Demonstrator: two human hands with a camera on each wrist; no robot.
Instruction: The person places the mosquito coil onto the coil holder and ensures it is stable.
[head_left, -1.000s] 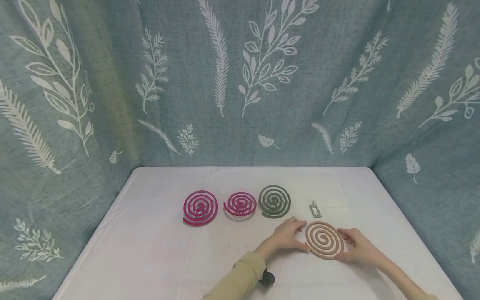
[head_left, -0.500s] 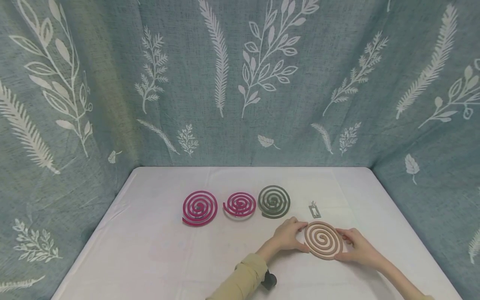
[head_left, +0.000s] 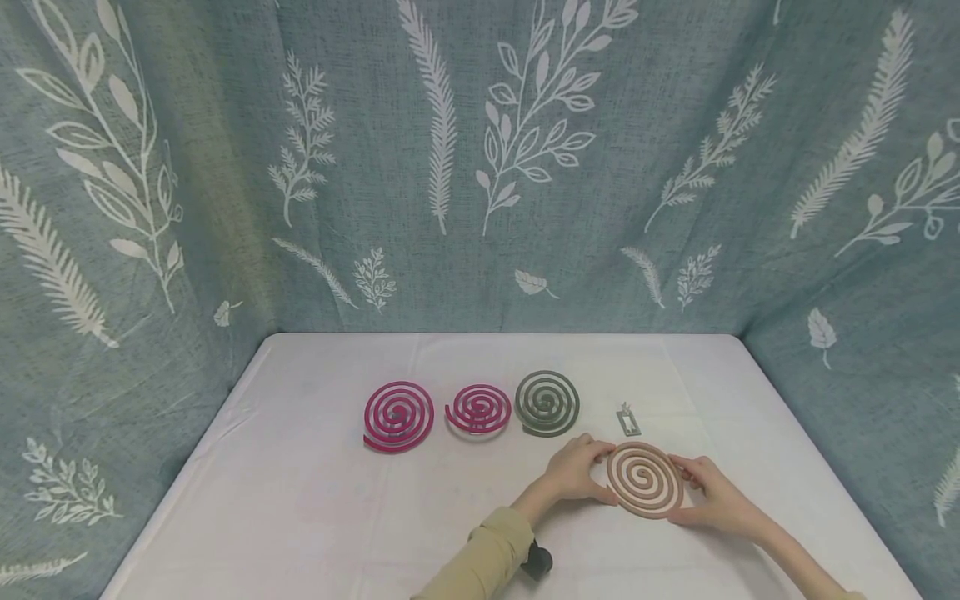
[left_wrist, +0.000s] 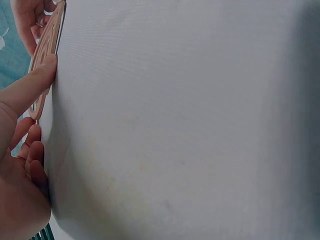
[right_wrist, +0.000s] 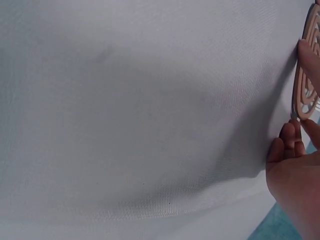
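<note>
A light brown mosquito coil [head_left: 645, 480] sits between my two hands at the right of the table. My left hand [head_left: 576, 471] pinches its left rim, with the thumb [left_wrist: 45, 70] on the near side and the fingers toward the far side. On the opposite rim, my right hand [head_left: 712, 497] holds the coil the same way. In the right wrist view the coil [right_wrist: 299, 95] shows nearly edge-on, its rest cut off by the frame. Just behind it lies a small metal coil stand [head_left: 628, 420] with an upturned prong.
Farther left, a dark green coil [head_left: 547, 403] and two magenta coils, one in the middle [head_left: 478, 409] and one at the left [head_left: 398, 417], stand in a row. A black device [head_left: 537, 562] is at my left wrist. Patterned curtains [head_left: 465, 167] enclose the white table [head_left: 300, 500].
The brown coil and my right hand have shifted very slightly left. My left hand has stayed nearly in place, and the other coils and the stand have not moved.
</note>
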